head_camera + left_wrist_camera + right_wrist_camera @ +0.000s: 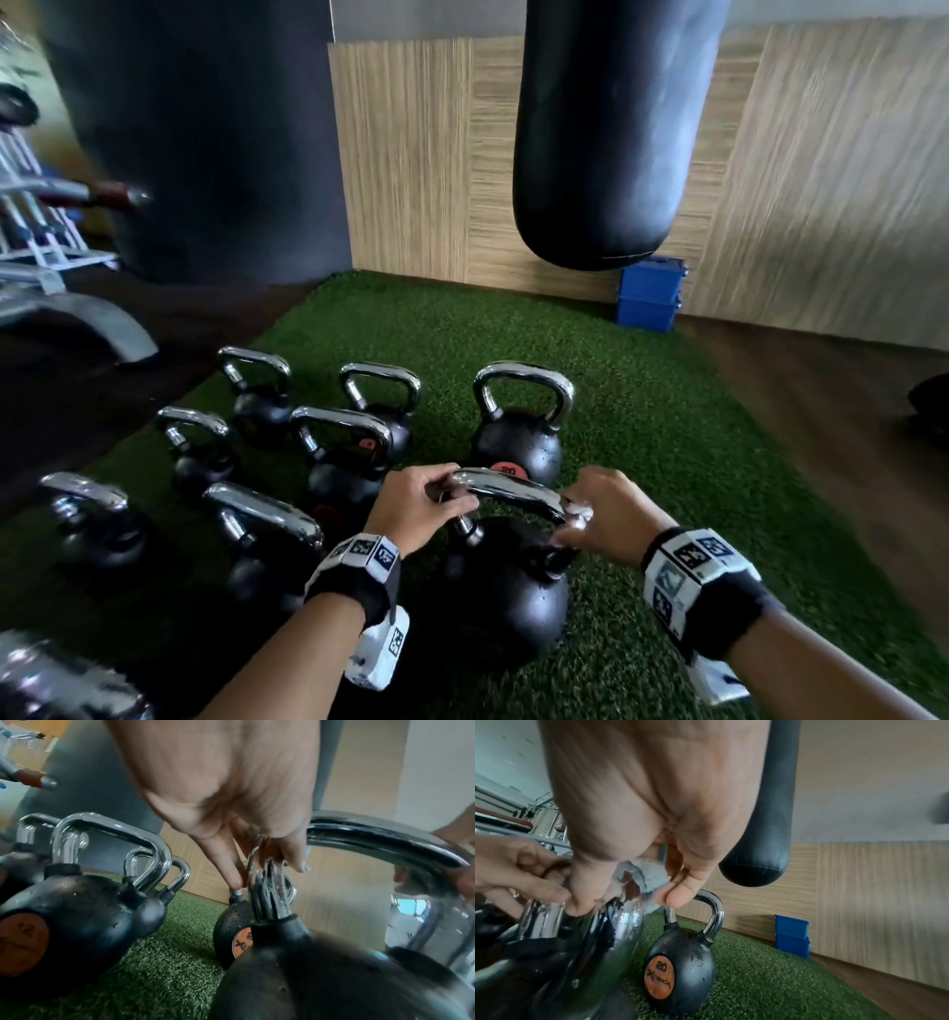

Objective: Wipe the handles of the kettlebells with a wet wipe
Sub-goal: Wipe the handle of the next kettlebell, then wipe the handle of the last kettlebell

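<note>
A large black kettlebell [506, 591] with a chrome handle [508, 491] stands on the green turf in front of me. My left hand [421, 506] grips the handle's left corner, fingers curled round the bar [262, 858]. My right hand [606, 514] holds a white wet wipe [580, 513] wrapped against the handle's right corner; in the right wrist view the wipe [644, 876] is pinched between thumb and fingers on the chrome [618, 923]. Just behind stands a kettlebell marked 20 [518, 442] [680, 969].
Several more chrome-handled kettlebells [339, 452] stand in rows to the left on the turf [642, 411]. A black punching bag [611, 128] hangs above the far mat edge. Blue stacked boxes [649, 298] sit by the wooden wall. A metal rack [46, 231] stands far left.
</note>
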